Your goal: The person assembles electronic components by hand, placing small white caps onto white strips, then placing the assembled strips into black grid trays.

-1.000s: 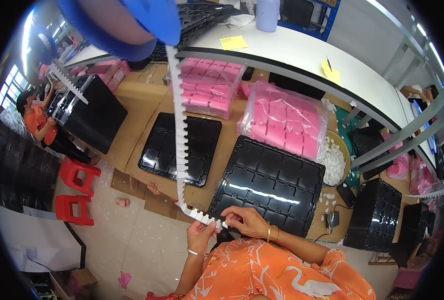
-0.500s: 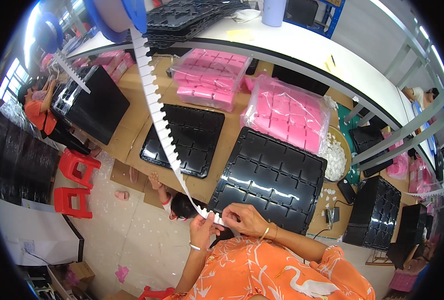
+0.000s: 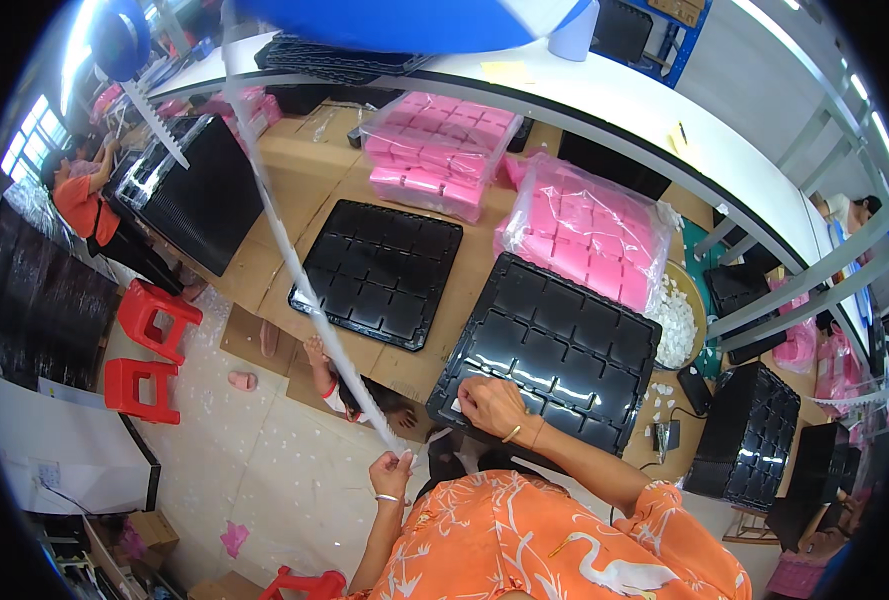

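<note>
Table: brown cardboard (image 3: pixel 314 160) under trays and bundles.
Strip: white, notched (image 3: pixel 319 320), slanting from the left hand toward 11 o'clock.
Left hand: thumb and fingers (image 3: pixel 391 476) closed in a pinch on the strip's lower end.
Right hand: at 2 o'clock from the left, fingers curled (image 3: pixel 494 408) over the near tray's edge; a white bit (image 3: pixel 456 405) shows at the fingertips, whether gripped I cannot tell.
Trays: black; near one (image 3: pixel 564 345) under the right hand, other (image 3: pixel 379 270) at 12 o'clock from the left.
Bowl: at the right hand's 2 o'clock (image 3: pixel 701 330), holding white pieces (image 3: pixel 674 325).
</note>
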Tool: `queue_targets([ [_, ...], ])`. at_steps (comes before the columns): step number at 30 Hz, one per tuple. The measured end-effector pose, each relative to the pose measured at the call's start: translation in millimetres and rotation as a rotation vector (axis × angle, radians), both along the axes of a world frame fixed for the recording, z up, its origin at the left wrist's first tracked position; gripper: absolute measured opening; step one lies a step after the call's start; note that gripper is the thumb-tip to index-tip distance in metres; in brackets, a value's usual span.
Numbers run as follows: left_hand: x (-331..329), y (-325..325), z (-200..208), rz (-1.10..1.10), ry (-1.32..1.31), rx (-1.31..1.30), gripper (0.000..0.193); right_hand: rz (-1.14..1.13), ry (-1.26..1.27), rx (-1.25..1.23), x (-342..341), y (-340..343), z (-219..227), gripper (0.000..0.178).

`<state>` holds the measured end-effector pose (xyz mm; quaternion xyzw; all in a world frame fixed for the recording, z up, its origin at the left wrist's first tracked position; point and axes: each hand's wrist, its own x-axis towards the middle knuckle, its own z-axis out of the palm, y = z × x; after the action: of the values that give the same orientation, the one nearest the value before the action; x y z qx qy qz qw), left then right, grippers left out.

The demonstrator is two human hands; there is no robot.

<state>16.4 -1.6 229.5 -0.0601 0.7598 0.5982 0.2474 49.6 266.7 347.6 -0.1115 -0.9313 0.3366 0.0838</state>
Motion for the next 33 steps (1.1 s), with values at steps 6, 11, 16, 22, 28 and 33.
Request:
queue_targets([
  [6, -1.6, 22.9, 43.4, 0.001, -0.193, 0.16, 0.017, 0.021, -0.005, 0.044, -1.0, -1.6, -2.2, 0.01],
  [11, -3.8, 42.5, 78.3, -0.043, -0.194, 0.223, 0.014, 0.199, 0.084, -0.018, 6.1, -10.8, -4.1, 0.008],
  [16, -3.1, 55.5, 105.0, -0.134, -0.209, 0.37, 0.01, 0.096, 0.159, -0.386, 42.4, 4.0, 34.1, 0.008],
  [22, 7.8, 86.6, 141.9, -0.286, -0.283, 0.434, 0.011, 0.094, -0.129, -1.181, 88.3, 12.1, 38.0, 0.007],
  [28, 13.8, 108.2, 151.0, -0.466, -0.266, 0.397, 0.012, 0.078, 0.013, -1.145, 108.0, 16.1, 23.1, 0.022],
  [33, 20.8, 119.6, 153.0, -0.58, -0.203, 0.419, 0.013, -0.024, -0.074, -0.865, 111.1, 13.7, 47.8, 0.021],
])
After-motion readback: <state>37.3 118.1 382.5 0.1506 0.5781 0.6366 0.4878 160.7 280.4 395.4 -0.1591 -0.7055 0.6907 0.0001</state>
